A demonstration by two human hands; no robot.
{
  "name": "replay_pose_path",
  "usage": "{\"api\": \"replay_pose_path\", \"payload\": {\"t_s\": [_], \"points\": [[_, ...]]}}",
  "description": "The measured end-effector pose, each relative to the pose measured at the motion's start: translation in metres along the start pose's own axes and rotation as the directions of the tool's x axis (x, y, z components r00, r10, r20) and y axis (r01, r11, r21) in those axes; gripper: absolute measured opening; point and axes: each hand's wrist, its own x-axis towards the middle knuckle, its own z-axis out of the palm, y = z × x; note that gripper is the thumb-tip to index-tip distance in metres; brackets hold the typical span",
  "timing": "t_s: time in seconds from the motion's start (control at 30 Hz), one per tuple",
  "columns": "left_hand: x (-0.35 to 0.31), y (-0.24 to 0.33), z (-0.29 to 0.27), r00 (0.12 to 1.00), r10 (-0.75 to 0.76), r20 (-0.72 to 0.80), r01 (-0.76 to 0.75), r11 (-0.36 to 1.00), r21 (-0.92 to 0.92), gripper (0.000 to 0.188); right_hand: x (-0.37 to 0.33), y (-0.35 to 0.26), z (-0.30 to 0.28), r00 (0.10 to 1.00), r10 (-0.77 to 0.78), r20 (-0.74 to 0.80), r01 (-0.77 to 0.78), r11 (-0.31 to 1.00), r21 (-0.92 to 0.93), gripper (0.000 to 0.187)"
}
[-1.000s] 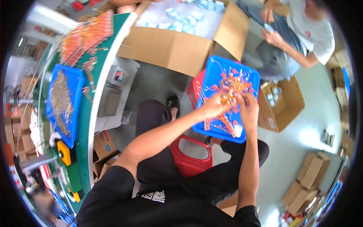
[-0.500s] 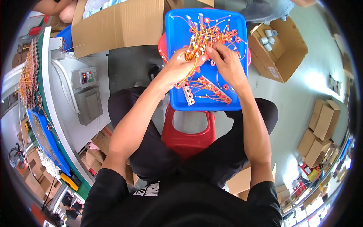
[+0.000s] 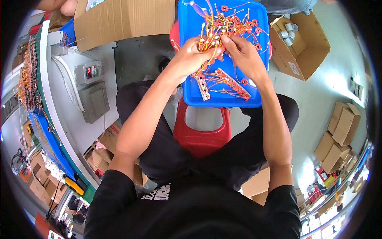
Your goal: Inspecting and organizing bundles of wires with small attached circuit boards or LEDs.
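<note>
My left hand [image 3: 190, 59] is closed around a bundle of yellow, orange and red wires with white connectors [image 3: 211, 42]. Beside it, my right hand [image 3: 247, 55] has thumb and fingers pinched at a wire on the bundle's right side; the fingertips partly hide it. Both hands are over a blue tray [image 3: 190, 93]. Loose small red ring-shaped circuit boards with wires [image 3: 254, 23] lie in its far part. Nearer me are two strips of such boards, one angled to the right [image 3: 234, 84] and one shorter strip [image 3: 204, 89] close to the left side.
The tray rests on a red stool, and another red stool [image 3: 203, 139] stands nearer me. An open carton with white rolls [image 3: 306, 47] is at the right, a large carton [image 3: 123, 24] at far left. A workbench with wired boards [image 3: 30, 75] runs along the left.
The tray and surroundings appear slightly higher and further right in view. My right hand has shifted a little at the bundle, while my left hand keeps its hold on the wires.
</note>
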Motion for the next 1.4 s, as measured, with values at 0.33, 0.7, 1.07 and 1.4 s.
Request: {"api": "replay_pose_path", "payload": {"t_s": [0.33, 0.7, 1.07, 1.4], "points": [[-0.01, -0.006, 0.002, 0.994, -0.032, -0.104, 0.037, 0.998, 0.047, 0.024, -0.008, -0.012, 0.002, 0.91, -0.286, -0.301, 0.228, 0.95, -0.214, 0.034], [-0.024, -0.002, -0.009, 1.0, 0.009, 0.026, -0.006, 0.994, -0.113, 0.042, -0.025, -0.03, 0.0, 0.959, -0.204, 0.195, 0.196, 0.979, 0.061, 0.037], [-0.031, -0.005, 0.005, 0.996, 0.007, -0.085, -0.009, 1.0, -0.016, 0.024, -0.025, -0.016, 0.006, 0.894, -0.412, -0.177, 0.388, 0.909, -0.154, 0.023], [-0.026, -0.006, 0.003, 0.996, 0.026, -0.088, -0.029, 0.999, -0.029, 0.031, -0.017, 0.001, 0.006, 0.97, 0.047, -0.238, -0.046, 0.999, 0.01, 0.05]]}}
